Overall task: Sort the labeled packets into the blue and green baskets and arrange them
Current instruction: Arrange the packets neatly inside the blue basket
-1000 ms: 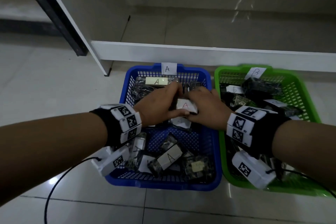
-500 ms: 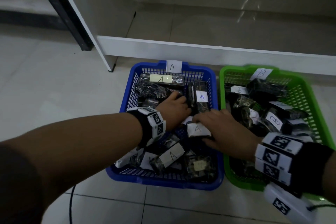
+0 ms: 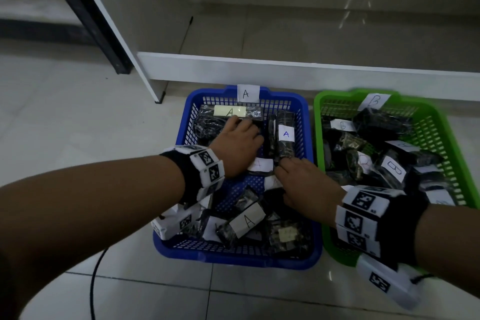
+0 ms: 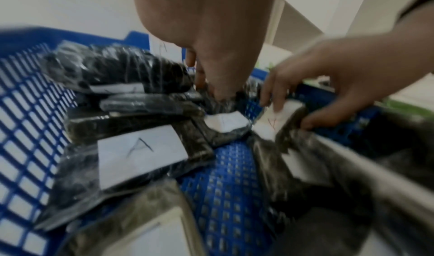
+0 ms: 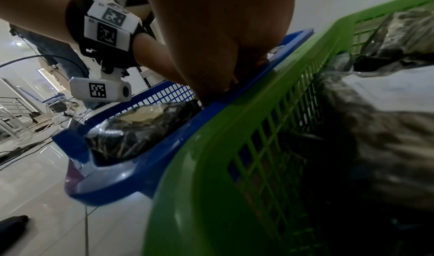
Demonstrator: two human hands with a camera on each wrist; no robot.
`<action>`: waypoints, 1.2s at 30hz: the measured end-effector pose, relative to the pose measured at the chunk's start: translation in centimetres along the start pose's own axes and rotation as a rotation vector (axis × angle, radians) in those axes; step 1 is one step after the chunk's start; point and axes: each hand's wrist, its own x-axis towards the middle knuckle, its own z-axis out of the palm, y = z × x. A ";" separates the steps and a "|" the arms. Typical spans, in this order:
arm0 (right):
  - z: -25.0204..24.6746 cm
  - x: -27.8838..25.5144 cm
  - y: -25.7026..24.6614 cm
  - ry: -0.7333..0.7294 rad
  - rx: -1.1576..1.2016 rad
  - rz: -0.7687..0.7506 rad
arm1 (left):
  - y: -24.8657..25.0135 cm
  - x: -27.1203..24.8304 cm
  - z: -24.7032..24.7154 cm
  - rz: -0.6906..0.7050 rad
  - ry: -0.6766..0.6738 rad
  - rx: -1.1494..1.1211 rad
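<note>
The blue basket tagged A holds several dark plastic packets with A labels. The green basket tagged B holds packets labelled B. My left hand lies far back in the blue basket, its straight fingers pressing down among dark packets. My right hand pinches a packet with a red A label near the basket's middle, fingers on top and thumb at the side. One packet with a blue A stands against the right wall.
The two baskets stand side by side on a tiled floor, in front of a white shelf base. A dark post slants at the back left. A black cable trails on the floor under my left arm.
The hands, together on one packet a second ago, have parted. The left reached toward the back of the blue basket; the right drew back toward me, holding the red-A packet.
</note>
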 end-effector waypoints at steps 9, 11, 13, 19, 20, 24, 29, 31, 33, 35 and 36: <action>-0.3 0.4 0.1 -0.017 -0.009 0.057 | -2.5 -0.8 -0.1 0.065 -0.016 -0.134; -0.1 0.5 -0.1 0.047 -0.106 0.045 | -2.0 -1.2 0.2 0.135 -0.039 -0.146; -0.6 0.5 -0.5 0.096 -0.167 0.031 | -1.3 -1.5 0.4 0.204 -0.060 -0.118; -0.9 0.6 0.3 -0.079 -0.013 0.004 | -0.4 -1.8 0.4 0.191 -0.183 -0.106; -1.2 0.3 0.4 -0.044 0.001 -0.008 | -0.4 -1.7 0.4 0.177 -0.175 -0.113; -1.9 -1.0 1.4 0.019 0.016 -0.043 | -0.4 -1.2 0.2 0.112 -0.181 -0.150; -1.7 -2.0 2.2 0.111 0.238 -0.020 | 0.0 -0.3 0.6 0.103 -0.271 -0.136; -1.3 -2.3 2.6 0.184 0.354 0.017 | 0.6 -0.3 0.3 0.111 -0.260 -0.121; -1.1 -2.4 2.9 0.238 0.447 0.058 | 1.2 -0.6 -0.1 0.158 -0.184 -0.056; -0.9 -2.5 3.0 0.274 0.495 0.071 | 1.7 -1.0 0.2 0.169 -0.107 -0.026; -0.7 -2.6 3.1 0.301 0.505 0.076 | 1.9 -1.1 0.4 0.172 -0.098 -0.026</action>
